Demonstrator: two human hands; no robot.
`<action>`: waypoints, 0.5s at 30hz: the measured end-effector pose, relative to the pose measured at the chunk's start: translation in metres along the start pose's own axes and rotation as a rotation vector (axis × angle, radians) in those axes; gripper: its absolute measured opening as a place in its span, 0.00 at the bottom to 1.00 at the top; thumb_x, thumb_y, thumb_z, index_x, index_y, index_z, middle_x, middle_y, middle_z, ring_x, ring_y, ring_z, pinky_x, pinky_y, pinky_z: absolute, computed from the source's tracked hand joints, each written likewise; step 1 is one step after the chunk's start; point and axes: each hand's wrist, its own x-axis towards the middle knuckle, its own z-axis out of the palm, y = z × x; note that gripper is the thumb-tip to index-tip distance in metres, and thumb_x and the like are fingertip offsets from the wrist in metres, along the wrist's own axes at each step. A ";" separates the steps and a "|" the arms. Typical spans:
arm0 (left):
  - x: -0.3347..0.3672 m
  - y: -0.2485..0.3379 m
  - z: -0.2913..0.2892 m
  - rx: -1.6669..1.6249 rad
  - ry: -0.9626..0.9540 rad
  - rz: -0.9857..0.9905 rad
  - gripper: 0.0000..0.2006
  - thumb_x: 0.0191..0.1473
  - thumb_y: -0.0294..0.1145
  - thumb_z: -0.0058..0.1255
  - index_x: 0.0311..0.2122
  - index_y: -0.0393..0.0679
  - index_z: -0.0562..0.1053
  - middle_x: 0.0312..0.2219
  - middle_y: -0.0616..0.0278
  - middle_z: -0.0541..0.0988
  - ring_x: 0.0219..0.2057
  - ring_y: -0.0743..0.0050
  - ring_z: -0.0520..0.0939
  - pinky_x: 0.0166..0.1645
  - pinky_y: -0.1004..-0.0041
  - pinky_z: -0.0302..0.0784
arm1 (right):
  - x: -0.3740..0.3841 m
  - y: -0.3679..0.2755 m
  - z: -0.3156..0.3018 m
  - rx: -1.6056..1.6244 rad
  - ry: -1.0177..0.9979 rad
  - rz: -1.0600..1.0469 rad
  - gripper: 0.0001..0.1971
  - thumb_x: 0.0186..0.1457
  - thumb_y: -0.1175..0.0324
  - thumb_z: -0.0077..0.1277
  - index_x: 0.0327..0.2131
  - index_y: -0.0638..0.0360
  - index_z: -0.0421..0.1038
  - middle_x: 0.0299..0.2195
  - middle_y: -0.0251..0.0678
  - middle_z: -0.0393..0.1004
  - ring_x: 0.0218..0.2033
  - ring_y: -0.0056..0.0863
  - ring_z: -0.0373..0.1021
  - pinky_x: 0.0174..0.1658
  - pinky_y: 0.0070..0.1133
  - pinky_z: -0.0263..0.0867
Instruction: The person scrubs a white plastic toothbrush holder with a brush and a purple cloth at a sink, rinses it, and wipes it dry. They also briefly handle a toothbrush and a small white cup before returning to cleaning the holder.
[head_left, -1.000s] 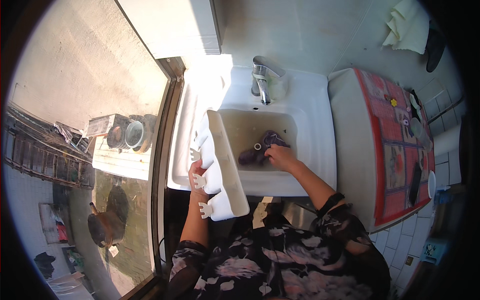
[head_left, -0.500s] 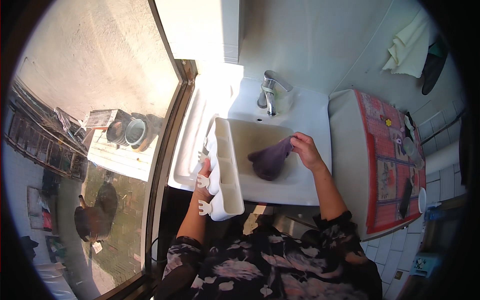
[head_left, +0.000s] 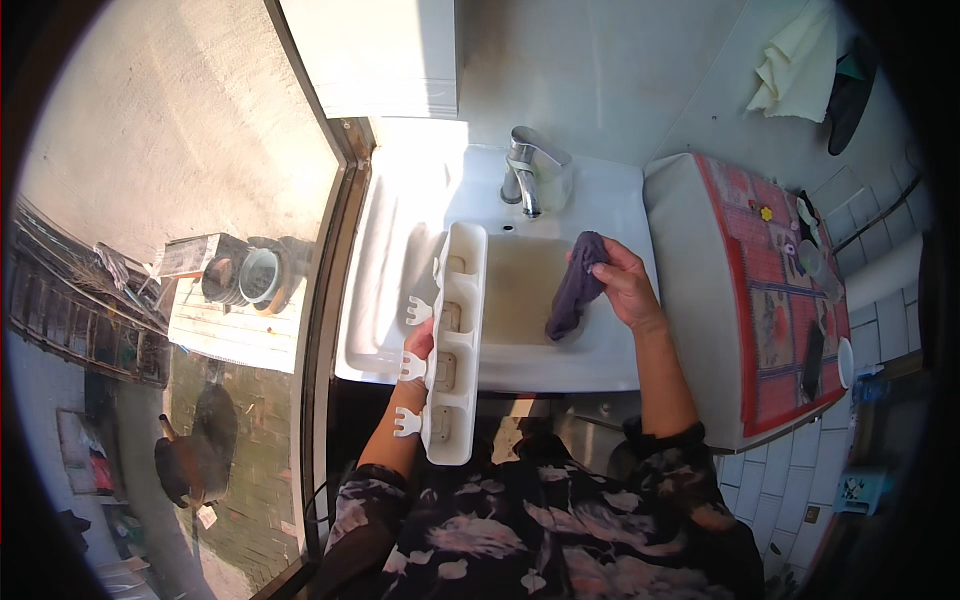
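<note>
A long white plastic storage rack [head_left: 463, 335] with several compartments and small fork-shaped hooks hangs over the left part of the sink, turned so I look into its compartments. My left hand [head_left: 417, 345] grips it from the hook side, its fingers partly hidden behind the rack. Over the right side of the basin, my right hand [head_left: 627, 285] pinches a bunched dark purple cloth [head_left: 576, 290], which droops toward the water. Cloudy water [head_left: 515, 300] stands in the white sink [head_left: 590, 370].
A chrome faucet [head_left: 522, 172] rises at the sink's back. To the right stands an appliance draped with a red patterned cover [head_left: 770, 300], small items on top. A window frame [head_left: 335, 260] borders the left. Pale cloth [head_left: 795, 60] hangs on the wall.
The rack has turned so its compartments face up more toward me. My right hand has lifted the purple cloth up and right, and it is now bunched rather than spread.
</note>
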 end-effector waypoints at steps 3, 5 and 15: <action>-0.002 0.002 0.016 0.025 0.060 -0.019 0.24 0.56 0.45 0.44 0.52 0.39 0.67 0.41 0.52 0.76 0.39 0.59 0.80 0.42 0.63 0.79 | -0.007 0.036 0.004 -0.142 0.079 0.067 0.15 0.51 0.76 0.47 0.45 0.68 0.65 0.35 0.38 0.74 0.37 0.24 0.71 0.46 0.21 0.65; -0.007 0.002 0.026 0.090 0.055 -0.041 0.26 0.56 0.49 0.45 0.52 0.39 0.66 0.41 0.52 0.76 0.39 0.61 0.80 0.42 0.63 0.79 | -0.009 0.046 0.004 -0.025 0.084 0.048 0.10 0.51 0.77 0.48 0.38 0.65 0.66 0.31 0.34 0.73 0.34 0.20 0.70 0.42 0.18 0.65; 0.011 -0.026 0.046 0.290 0.275 -0.259 0.26 0.55 0.48 0.48 0.52 0.39 0.64 0.39 0.54 0.77 0.36 0.65 0.81 0.40 0.66 0.80 | 0.008 0.103 0.031 -0.550 0.066 0.100 0.04 0.46 0.77 0.53 0.27 0.65 0.71 0.26 0.30 0.72 0.27 0.17 0.67 0.31 0.17 0.65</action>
